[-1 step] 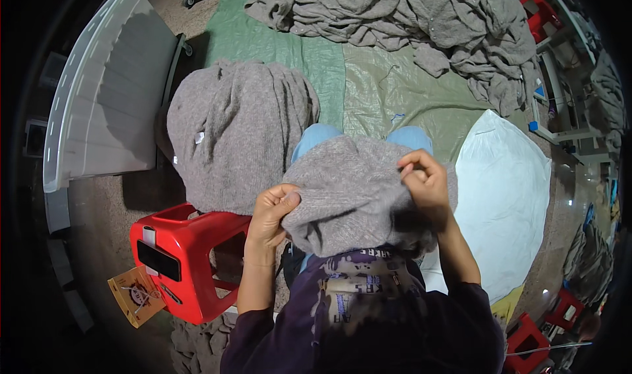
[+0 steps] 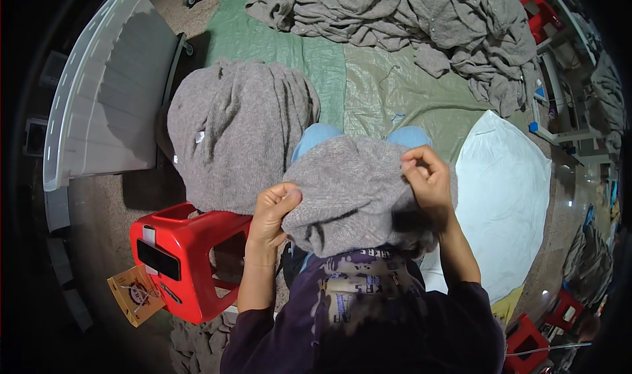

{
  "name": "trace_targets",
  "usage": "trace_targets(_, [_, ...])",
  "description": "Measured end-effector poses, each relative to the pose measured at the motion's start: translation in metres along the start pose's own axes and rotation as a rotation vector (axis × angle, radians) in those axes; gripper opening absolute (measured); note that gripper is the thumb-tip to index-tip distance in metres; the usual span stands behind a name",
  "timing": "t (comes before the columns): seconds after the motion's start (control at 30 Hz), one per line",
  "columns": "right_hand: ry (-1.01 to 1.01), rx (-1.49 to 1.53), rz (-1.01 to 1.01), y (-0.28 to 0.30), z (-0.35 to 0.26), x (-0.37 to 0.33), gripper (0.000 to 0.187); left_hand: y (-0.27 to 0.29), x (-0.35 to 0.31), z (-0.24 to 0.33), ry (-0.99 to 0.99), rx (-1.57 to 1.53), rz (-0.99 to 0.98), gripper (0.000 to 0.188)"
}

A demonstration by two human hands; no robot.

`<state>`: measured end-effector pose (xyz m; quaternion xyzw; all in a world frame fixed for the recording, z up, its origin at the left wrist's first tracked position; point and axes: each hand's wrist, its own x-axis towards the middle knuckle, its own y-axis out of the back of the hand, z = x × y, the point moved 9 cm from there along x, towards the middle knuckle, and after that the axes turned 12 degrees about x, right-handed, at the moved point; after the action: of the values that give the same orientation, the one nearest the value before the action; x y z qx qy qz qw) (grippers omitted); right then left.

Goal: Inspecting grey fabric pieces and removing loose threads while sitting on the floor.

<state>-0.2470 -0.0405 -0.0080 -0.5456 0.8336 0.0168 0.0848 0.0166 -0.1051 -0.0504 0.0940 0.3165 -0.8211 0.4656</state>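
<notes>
A grey knitted garment (image 2: 355,186) is spread over my lap, its folds running between my two hands. My left hand (image 2: 270,213) is closed on the garment's left edge, thumb on top. At the upper right of the knit, my right hand (image 2: 429,184) is raised a little, thumb and forefinger pinched together. Whatever those fingertips hold is too small to make out. My knees, in light blue trousers (image 2: 320,134), show beyond the cloth.
Left of me, a heap of grey knitwear (image 2: 240,137) rests beside a red stool (image 2: 191,255) carrying a black phone (image 2: 158,260). An orange box (image 2: 136,296) hangs at its side. On the right lies a white sack (image 2: 503,203). More knitwear (image 2: 395,12) covers the green tarp (image 2: 276,48) ahead.
My right hand has shifted slightly up, and its fingers have drawn into a closer pinch. My left hand keeps its hold on the garment, almost unmoved.
</notes>
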Motion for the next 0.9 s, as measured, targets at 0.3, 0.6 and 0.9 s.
trace_targets(0.3, [0.373, -0.225, -0.459, -0.094, -0.057, -0.004, 0.011, -0.059, 0.013, 0.020, -0.144, 0.261, -0.068, 0.006])
trace_targets(0.6, [-0.090, 0.079, -0.406, -0.097, 0.015, 0.006, 0.009, -0.055, 0.020, 0.003, -0.138, 0.384, -0.054, 0.014])
trace_targets(0.9, [0.031, -0.051, -0.543, -0.095, -0.005, 0.006, 0.011, -0.048, 0.018, 0.012, -0.252, 0.285, 0.082, 0.015])
